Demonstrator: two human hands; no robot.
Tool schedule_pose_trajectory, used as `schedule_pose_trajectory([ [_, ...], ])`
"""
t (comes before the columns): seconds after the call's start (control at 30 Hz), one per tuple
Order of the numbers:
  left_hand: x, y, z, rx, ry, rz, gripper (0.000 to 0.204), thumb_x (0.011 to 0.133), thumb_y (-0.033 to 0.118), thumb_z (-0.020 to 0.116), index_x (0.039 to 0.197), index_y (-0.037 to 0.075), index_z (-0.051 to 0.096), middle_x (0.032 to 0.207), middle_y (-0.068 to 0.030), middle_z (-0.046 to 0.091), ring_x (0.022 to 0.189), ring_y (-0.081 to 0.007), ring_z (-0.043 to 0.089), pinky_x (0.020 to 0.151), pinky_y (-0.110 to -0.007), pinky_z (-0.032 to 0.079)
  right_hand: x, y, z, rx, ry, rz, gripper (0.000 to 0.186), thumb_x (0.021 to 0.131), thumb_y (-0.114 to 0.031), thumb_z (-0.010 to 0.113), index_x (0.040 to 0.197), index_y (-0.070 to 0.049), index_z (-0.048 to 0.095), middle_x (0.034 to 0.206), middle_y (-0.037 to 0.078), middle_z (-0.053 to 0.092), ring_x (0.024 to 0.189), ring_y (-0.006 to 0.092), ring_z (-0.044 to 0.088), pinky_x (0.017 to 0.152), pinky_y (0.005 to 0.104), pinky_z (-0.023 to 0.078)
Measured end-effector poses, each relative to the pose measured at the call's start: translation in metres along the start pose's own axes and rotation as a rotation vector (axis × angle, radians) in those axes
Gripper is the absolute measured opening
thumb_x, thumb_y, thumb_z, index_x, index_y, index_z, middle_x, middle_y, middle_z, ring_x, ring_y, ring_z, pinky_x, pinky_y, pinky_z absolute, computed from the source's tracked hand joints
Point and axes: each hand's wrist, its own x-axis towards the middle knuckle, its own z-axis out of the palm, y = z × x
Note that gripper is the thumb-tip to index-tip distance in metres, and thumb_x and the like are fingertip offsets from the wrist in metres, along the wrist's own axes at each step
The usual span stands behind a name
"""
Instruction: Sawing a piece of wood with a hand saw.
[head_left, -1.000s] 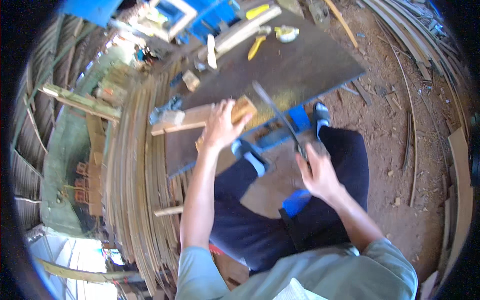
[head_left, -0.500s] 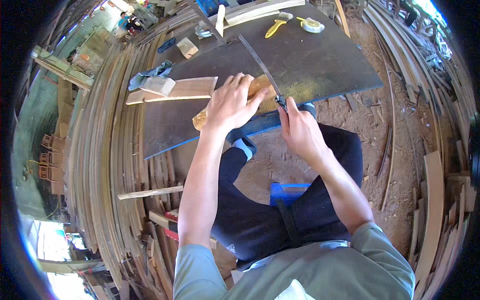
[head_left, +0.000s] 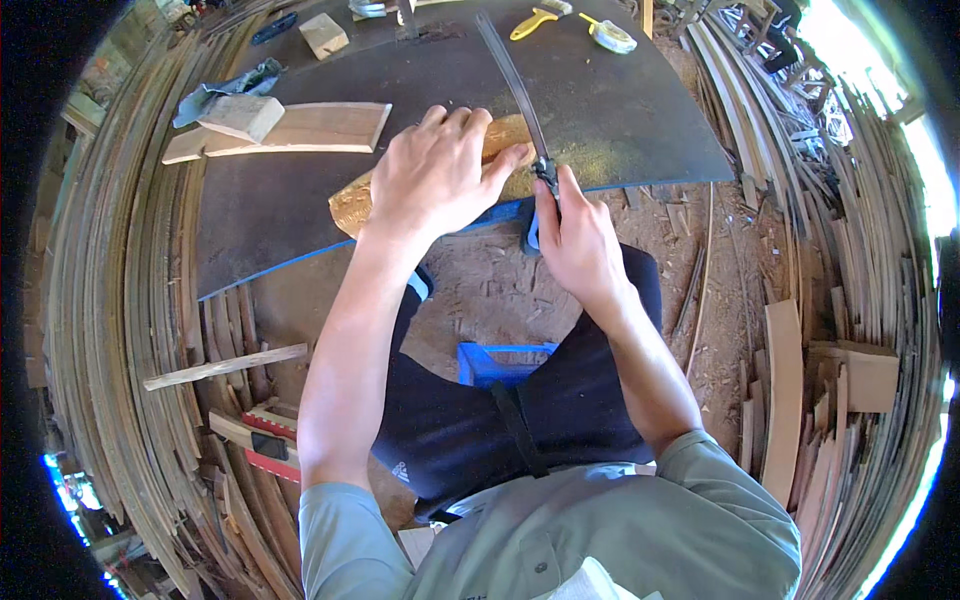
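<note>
A golden-brown piece of wood [head_left: 350,206] lies along the near edge of the dark worktable [head_left: 270,220]. My left hand [head_left: 430,180] is wrapped over it, pressing it against the tabletop, fingers on its far side and thumb toward its right end. In my right hand [head_left: 585,245] is the handle end of a hacksaw [head_left: 517,88], its long, slim metal frame pointing away across the table. The saw crosses the wood near its right end, just beside my left thumb. My right fingers hide most of the handle, and the cutting edge is out of sight.
Sawdust [head_left: 595,140] lies right of the saw. Farther off are a yellow-handled brush [head_left: 540,18], a roll of tape [head_left: 610,37] and a small wood block [head_left: 324,36]. A pale block [head_left: 242,117] rests on a flat board [head_left: 335,128] to the left. Timber stacks [head_left: 130,250] flank the table.
The view has shifted, so the table and my hands appear farther left and higher. My left hand still presses the wood, and my right hand keeps its grip on the hacksaw.
</note>
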Motion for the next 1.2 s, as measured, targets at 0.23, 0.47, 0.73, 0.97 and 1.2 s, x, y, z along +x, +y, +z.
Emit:
schedule_pose_trajectory([
  [0.23,-0.004,-0.007,0.014,0.064,0.158,0.094,0.058,0.106,0.056,0.058,0.114,0.0,0.07,0.107,-0.0141,0.07,0.105,-0.0284,0.072,0.079,-0.042,0.063,0.001,-0.004,0.0,0.035,-0.031,0.023,0.022,0.109,-0.021,0.057,0.106,0.0,0.053,0.061,0.028,0.061,0.06,0.0503,0.065,0.056,0.0598,0.051],
  [0.47,-0.006,-0.006,0.013,0.088,0.24,0.153,0.052,0.107,0.052,0.058,0.115,0.002,0.069,0.108,-0.0118,0.07,0.102,-0.027,0.071,0.079,-0.042,0.062,0.007,-0.008,-0.006,0.032,-0.051,0.057,0.023,0.109,-0.022,0.058,0.106,0.001,0.053,0.062,0.028,0.061,0.061,0.0502,0.065,0.058,0.0594,0.051],
  [0.73,-0.004,-0.005,0.014,0.064,0.246,0.174,0.044,0.104,0.045,0.065,0.113,0.002,0.069,0.105,-0.0117,0.071,0.103,-0.0279,0.07,0.08,-0.042,0.062,0.009,-0.008,-0.005,0.04,-0.05,0.036,0.022,0.108,-0.02,0.058,0.106,0.0,0.052,0.06,0.027,0.061,0.06,0.0504,0.065,0.057,0.0595,0.051],
  [0.97,-0.003,0.0,0.007,0.015,0.093,0.086,0.048,0.106,0.042,0.064,0.127,-0.002,0.065,0.118,-0.0161,0.072,0.11,-0.0346,0.069,0.093,-0.047,0.057,0.01,-0.007,-0.005,0.021,-0.075,0.048,0.021,0.109,-0.02,0.057,0.105,0.0,0.051,0.06,0.028,0.061,0.059,0.0509,0.064,0.056,0.0602,0.051],
  [1.2,0.002,0.004,0.011,0.136,0.084,0.085,0.046,0.106,0.041,0.064,0.125,-0.001,0.066,0.117,-0.0145,0.073,0.109,-0.031,0.07,0.092,-0.044,0.059,0.011,-0.002,-0.001,0.076,-0.066,0.081,0.022,0.109,-0.021,0.057,0.103,0.0,0.051,0.061,0.028,0.061,0.059,0.0508,0.064,0.054,0.0597,0.051],
])
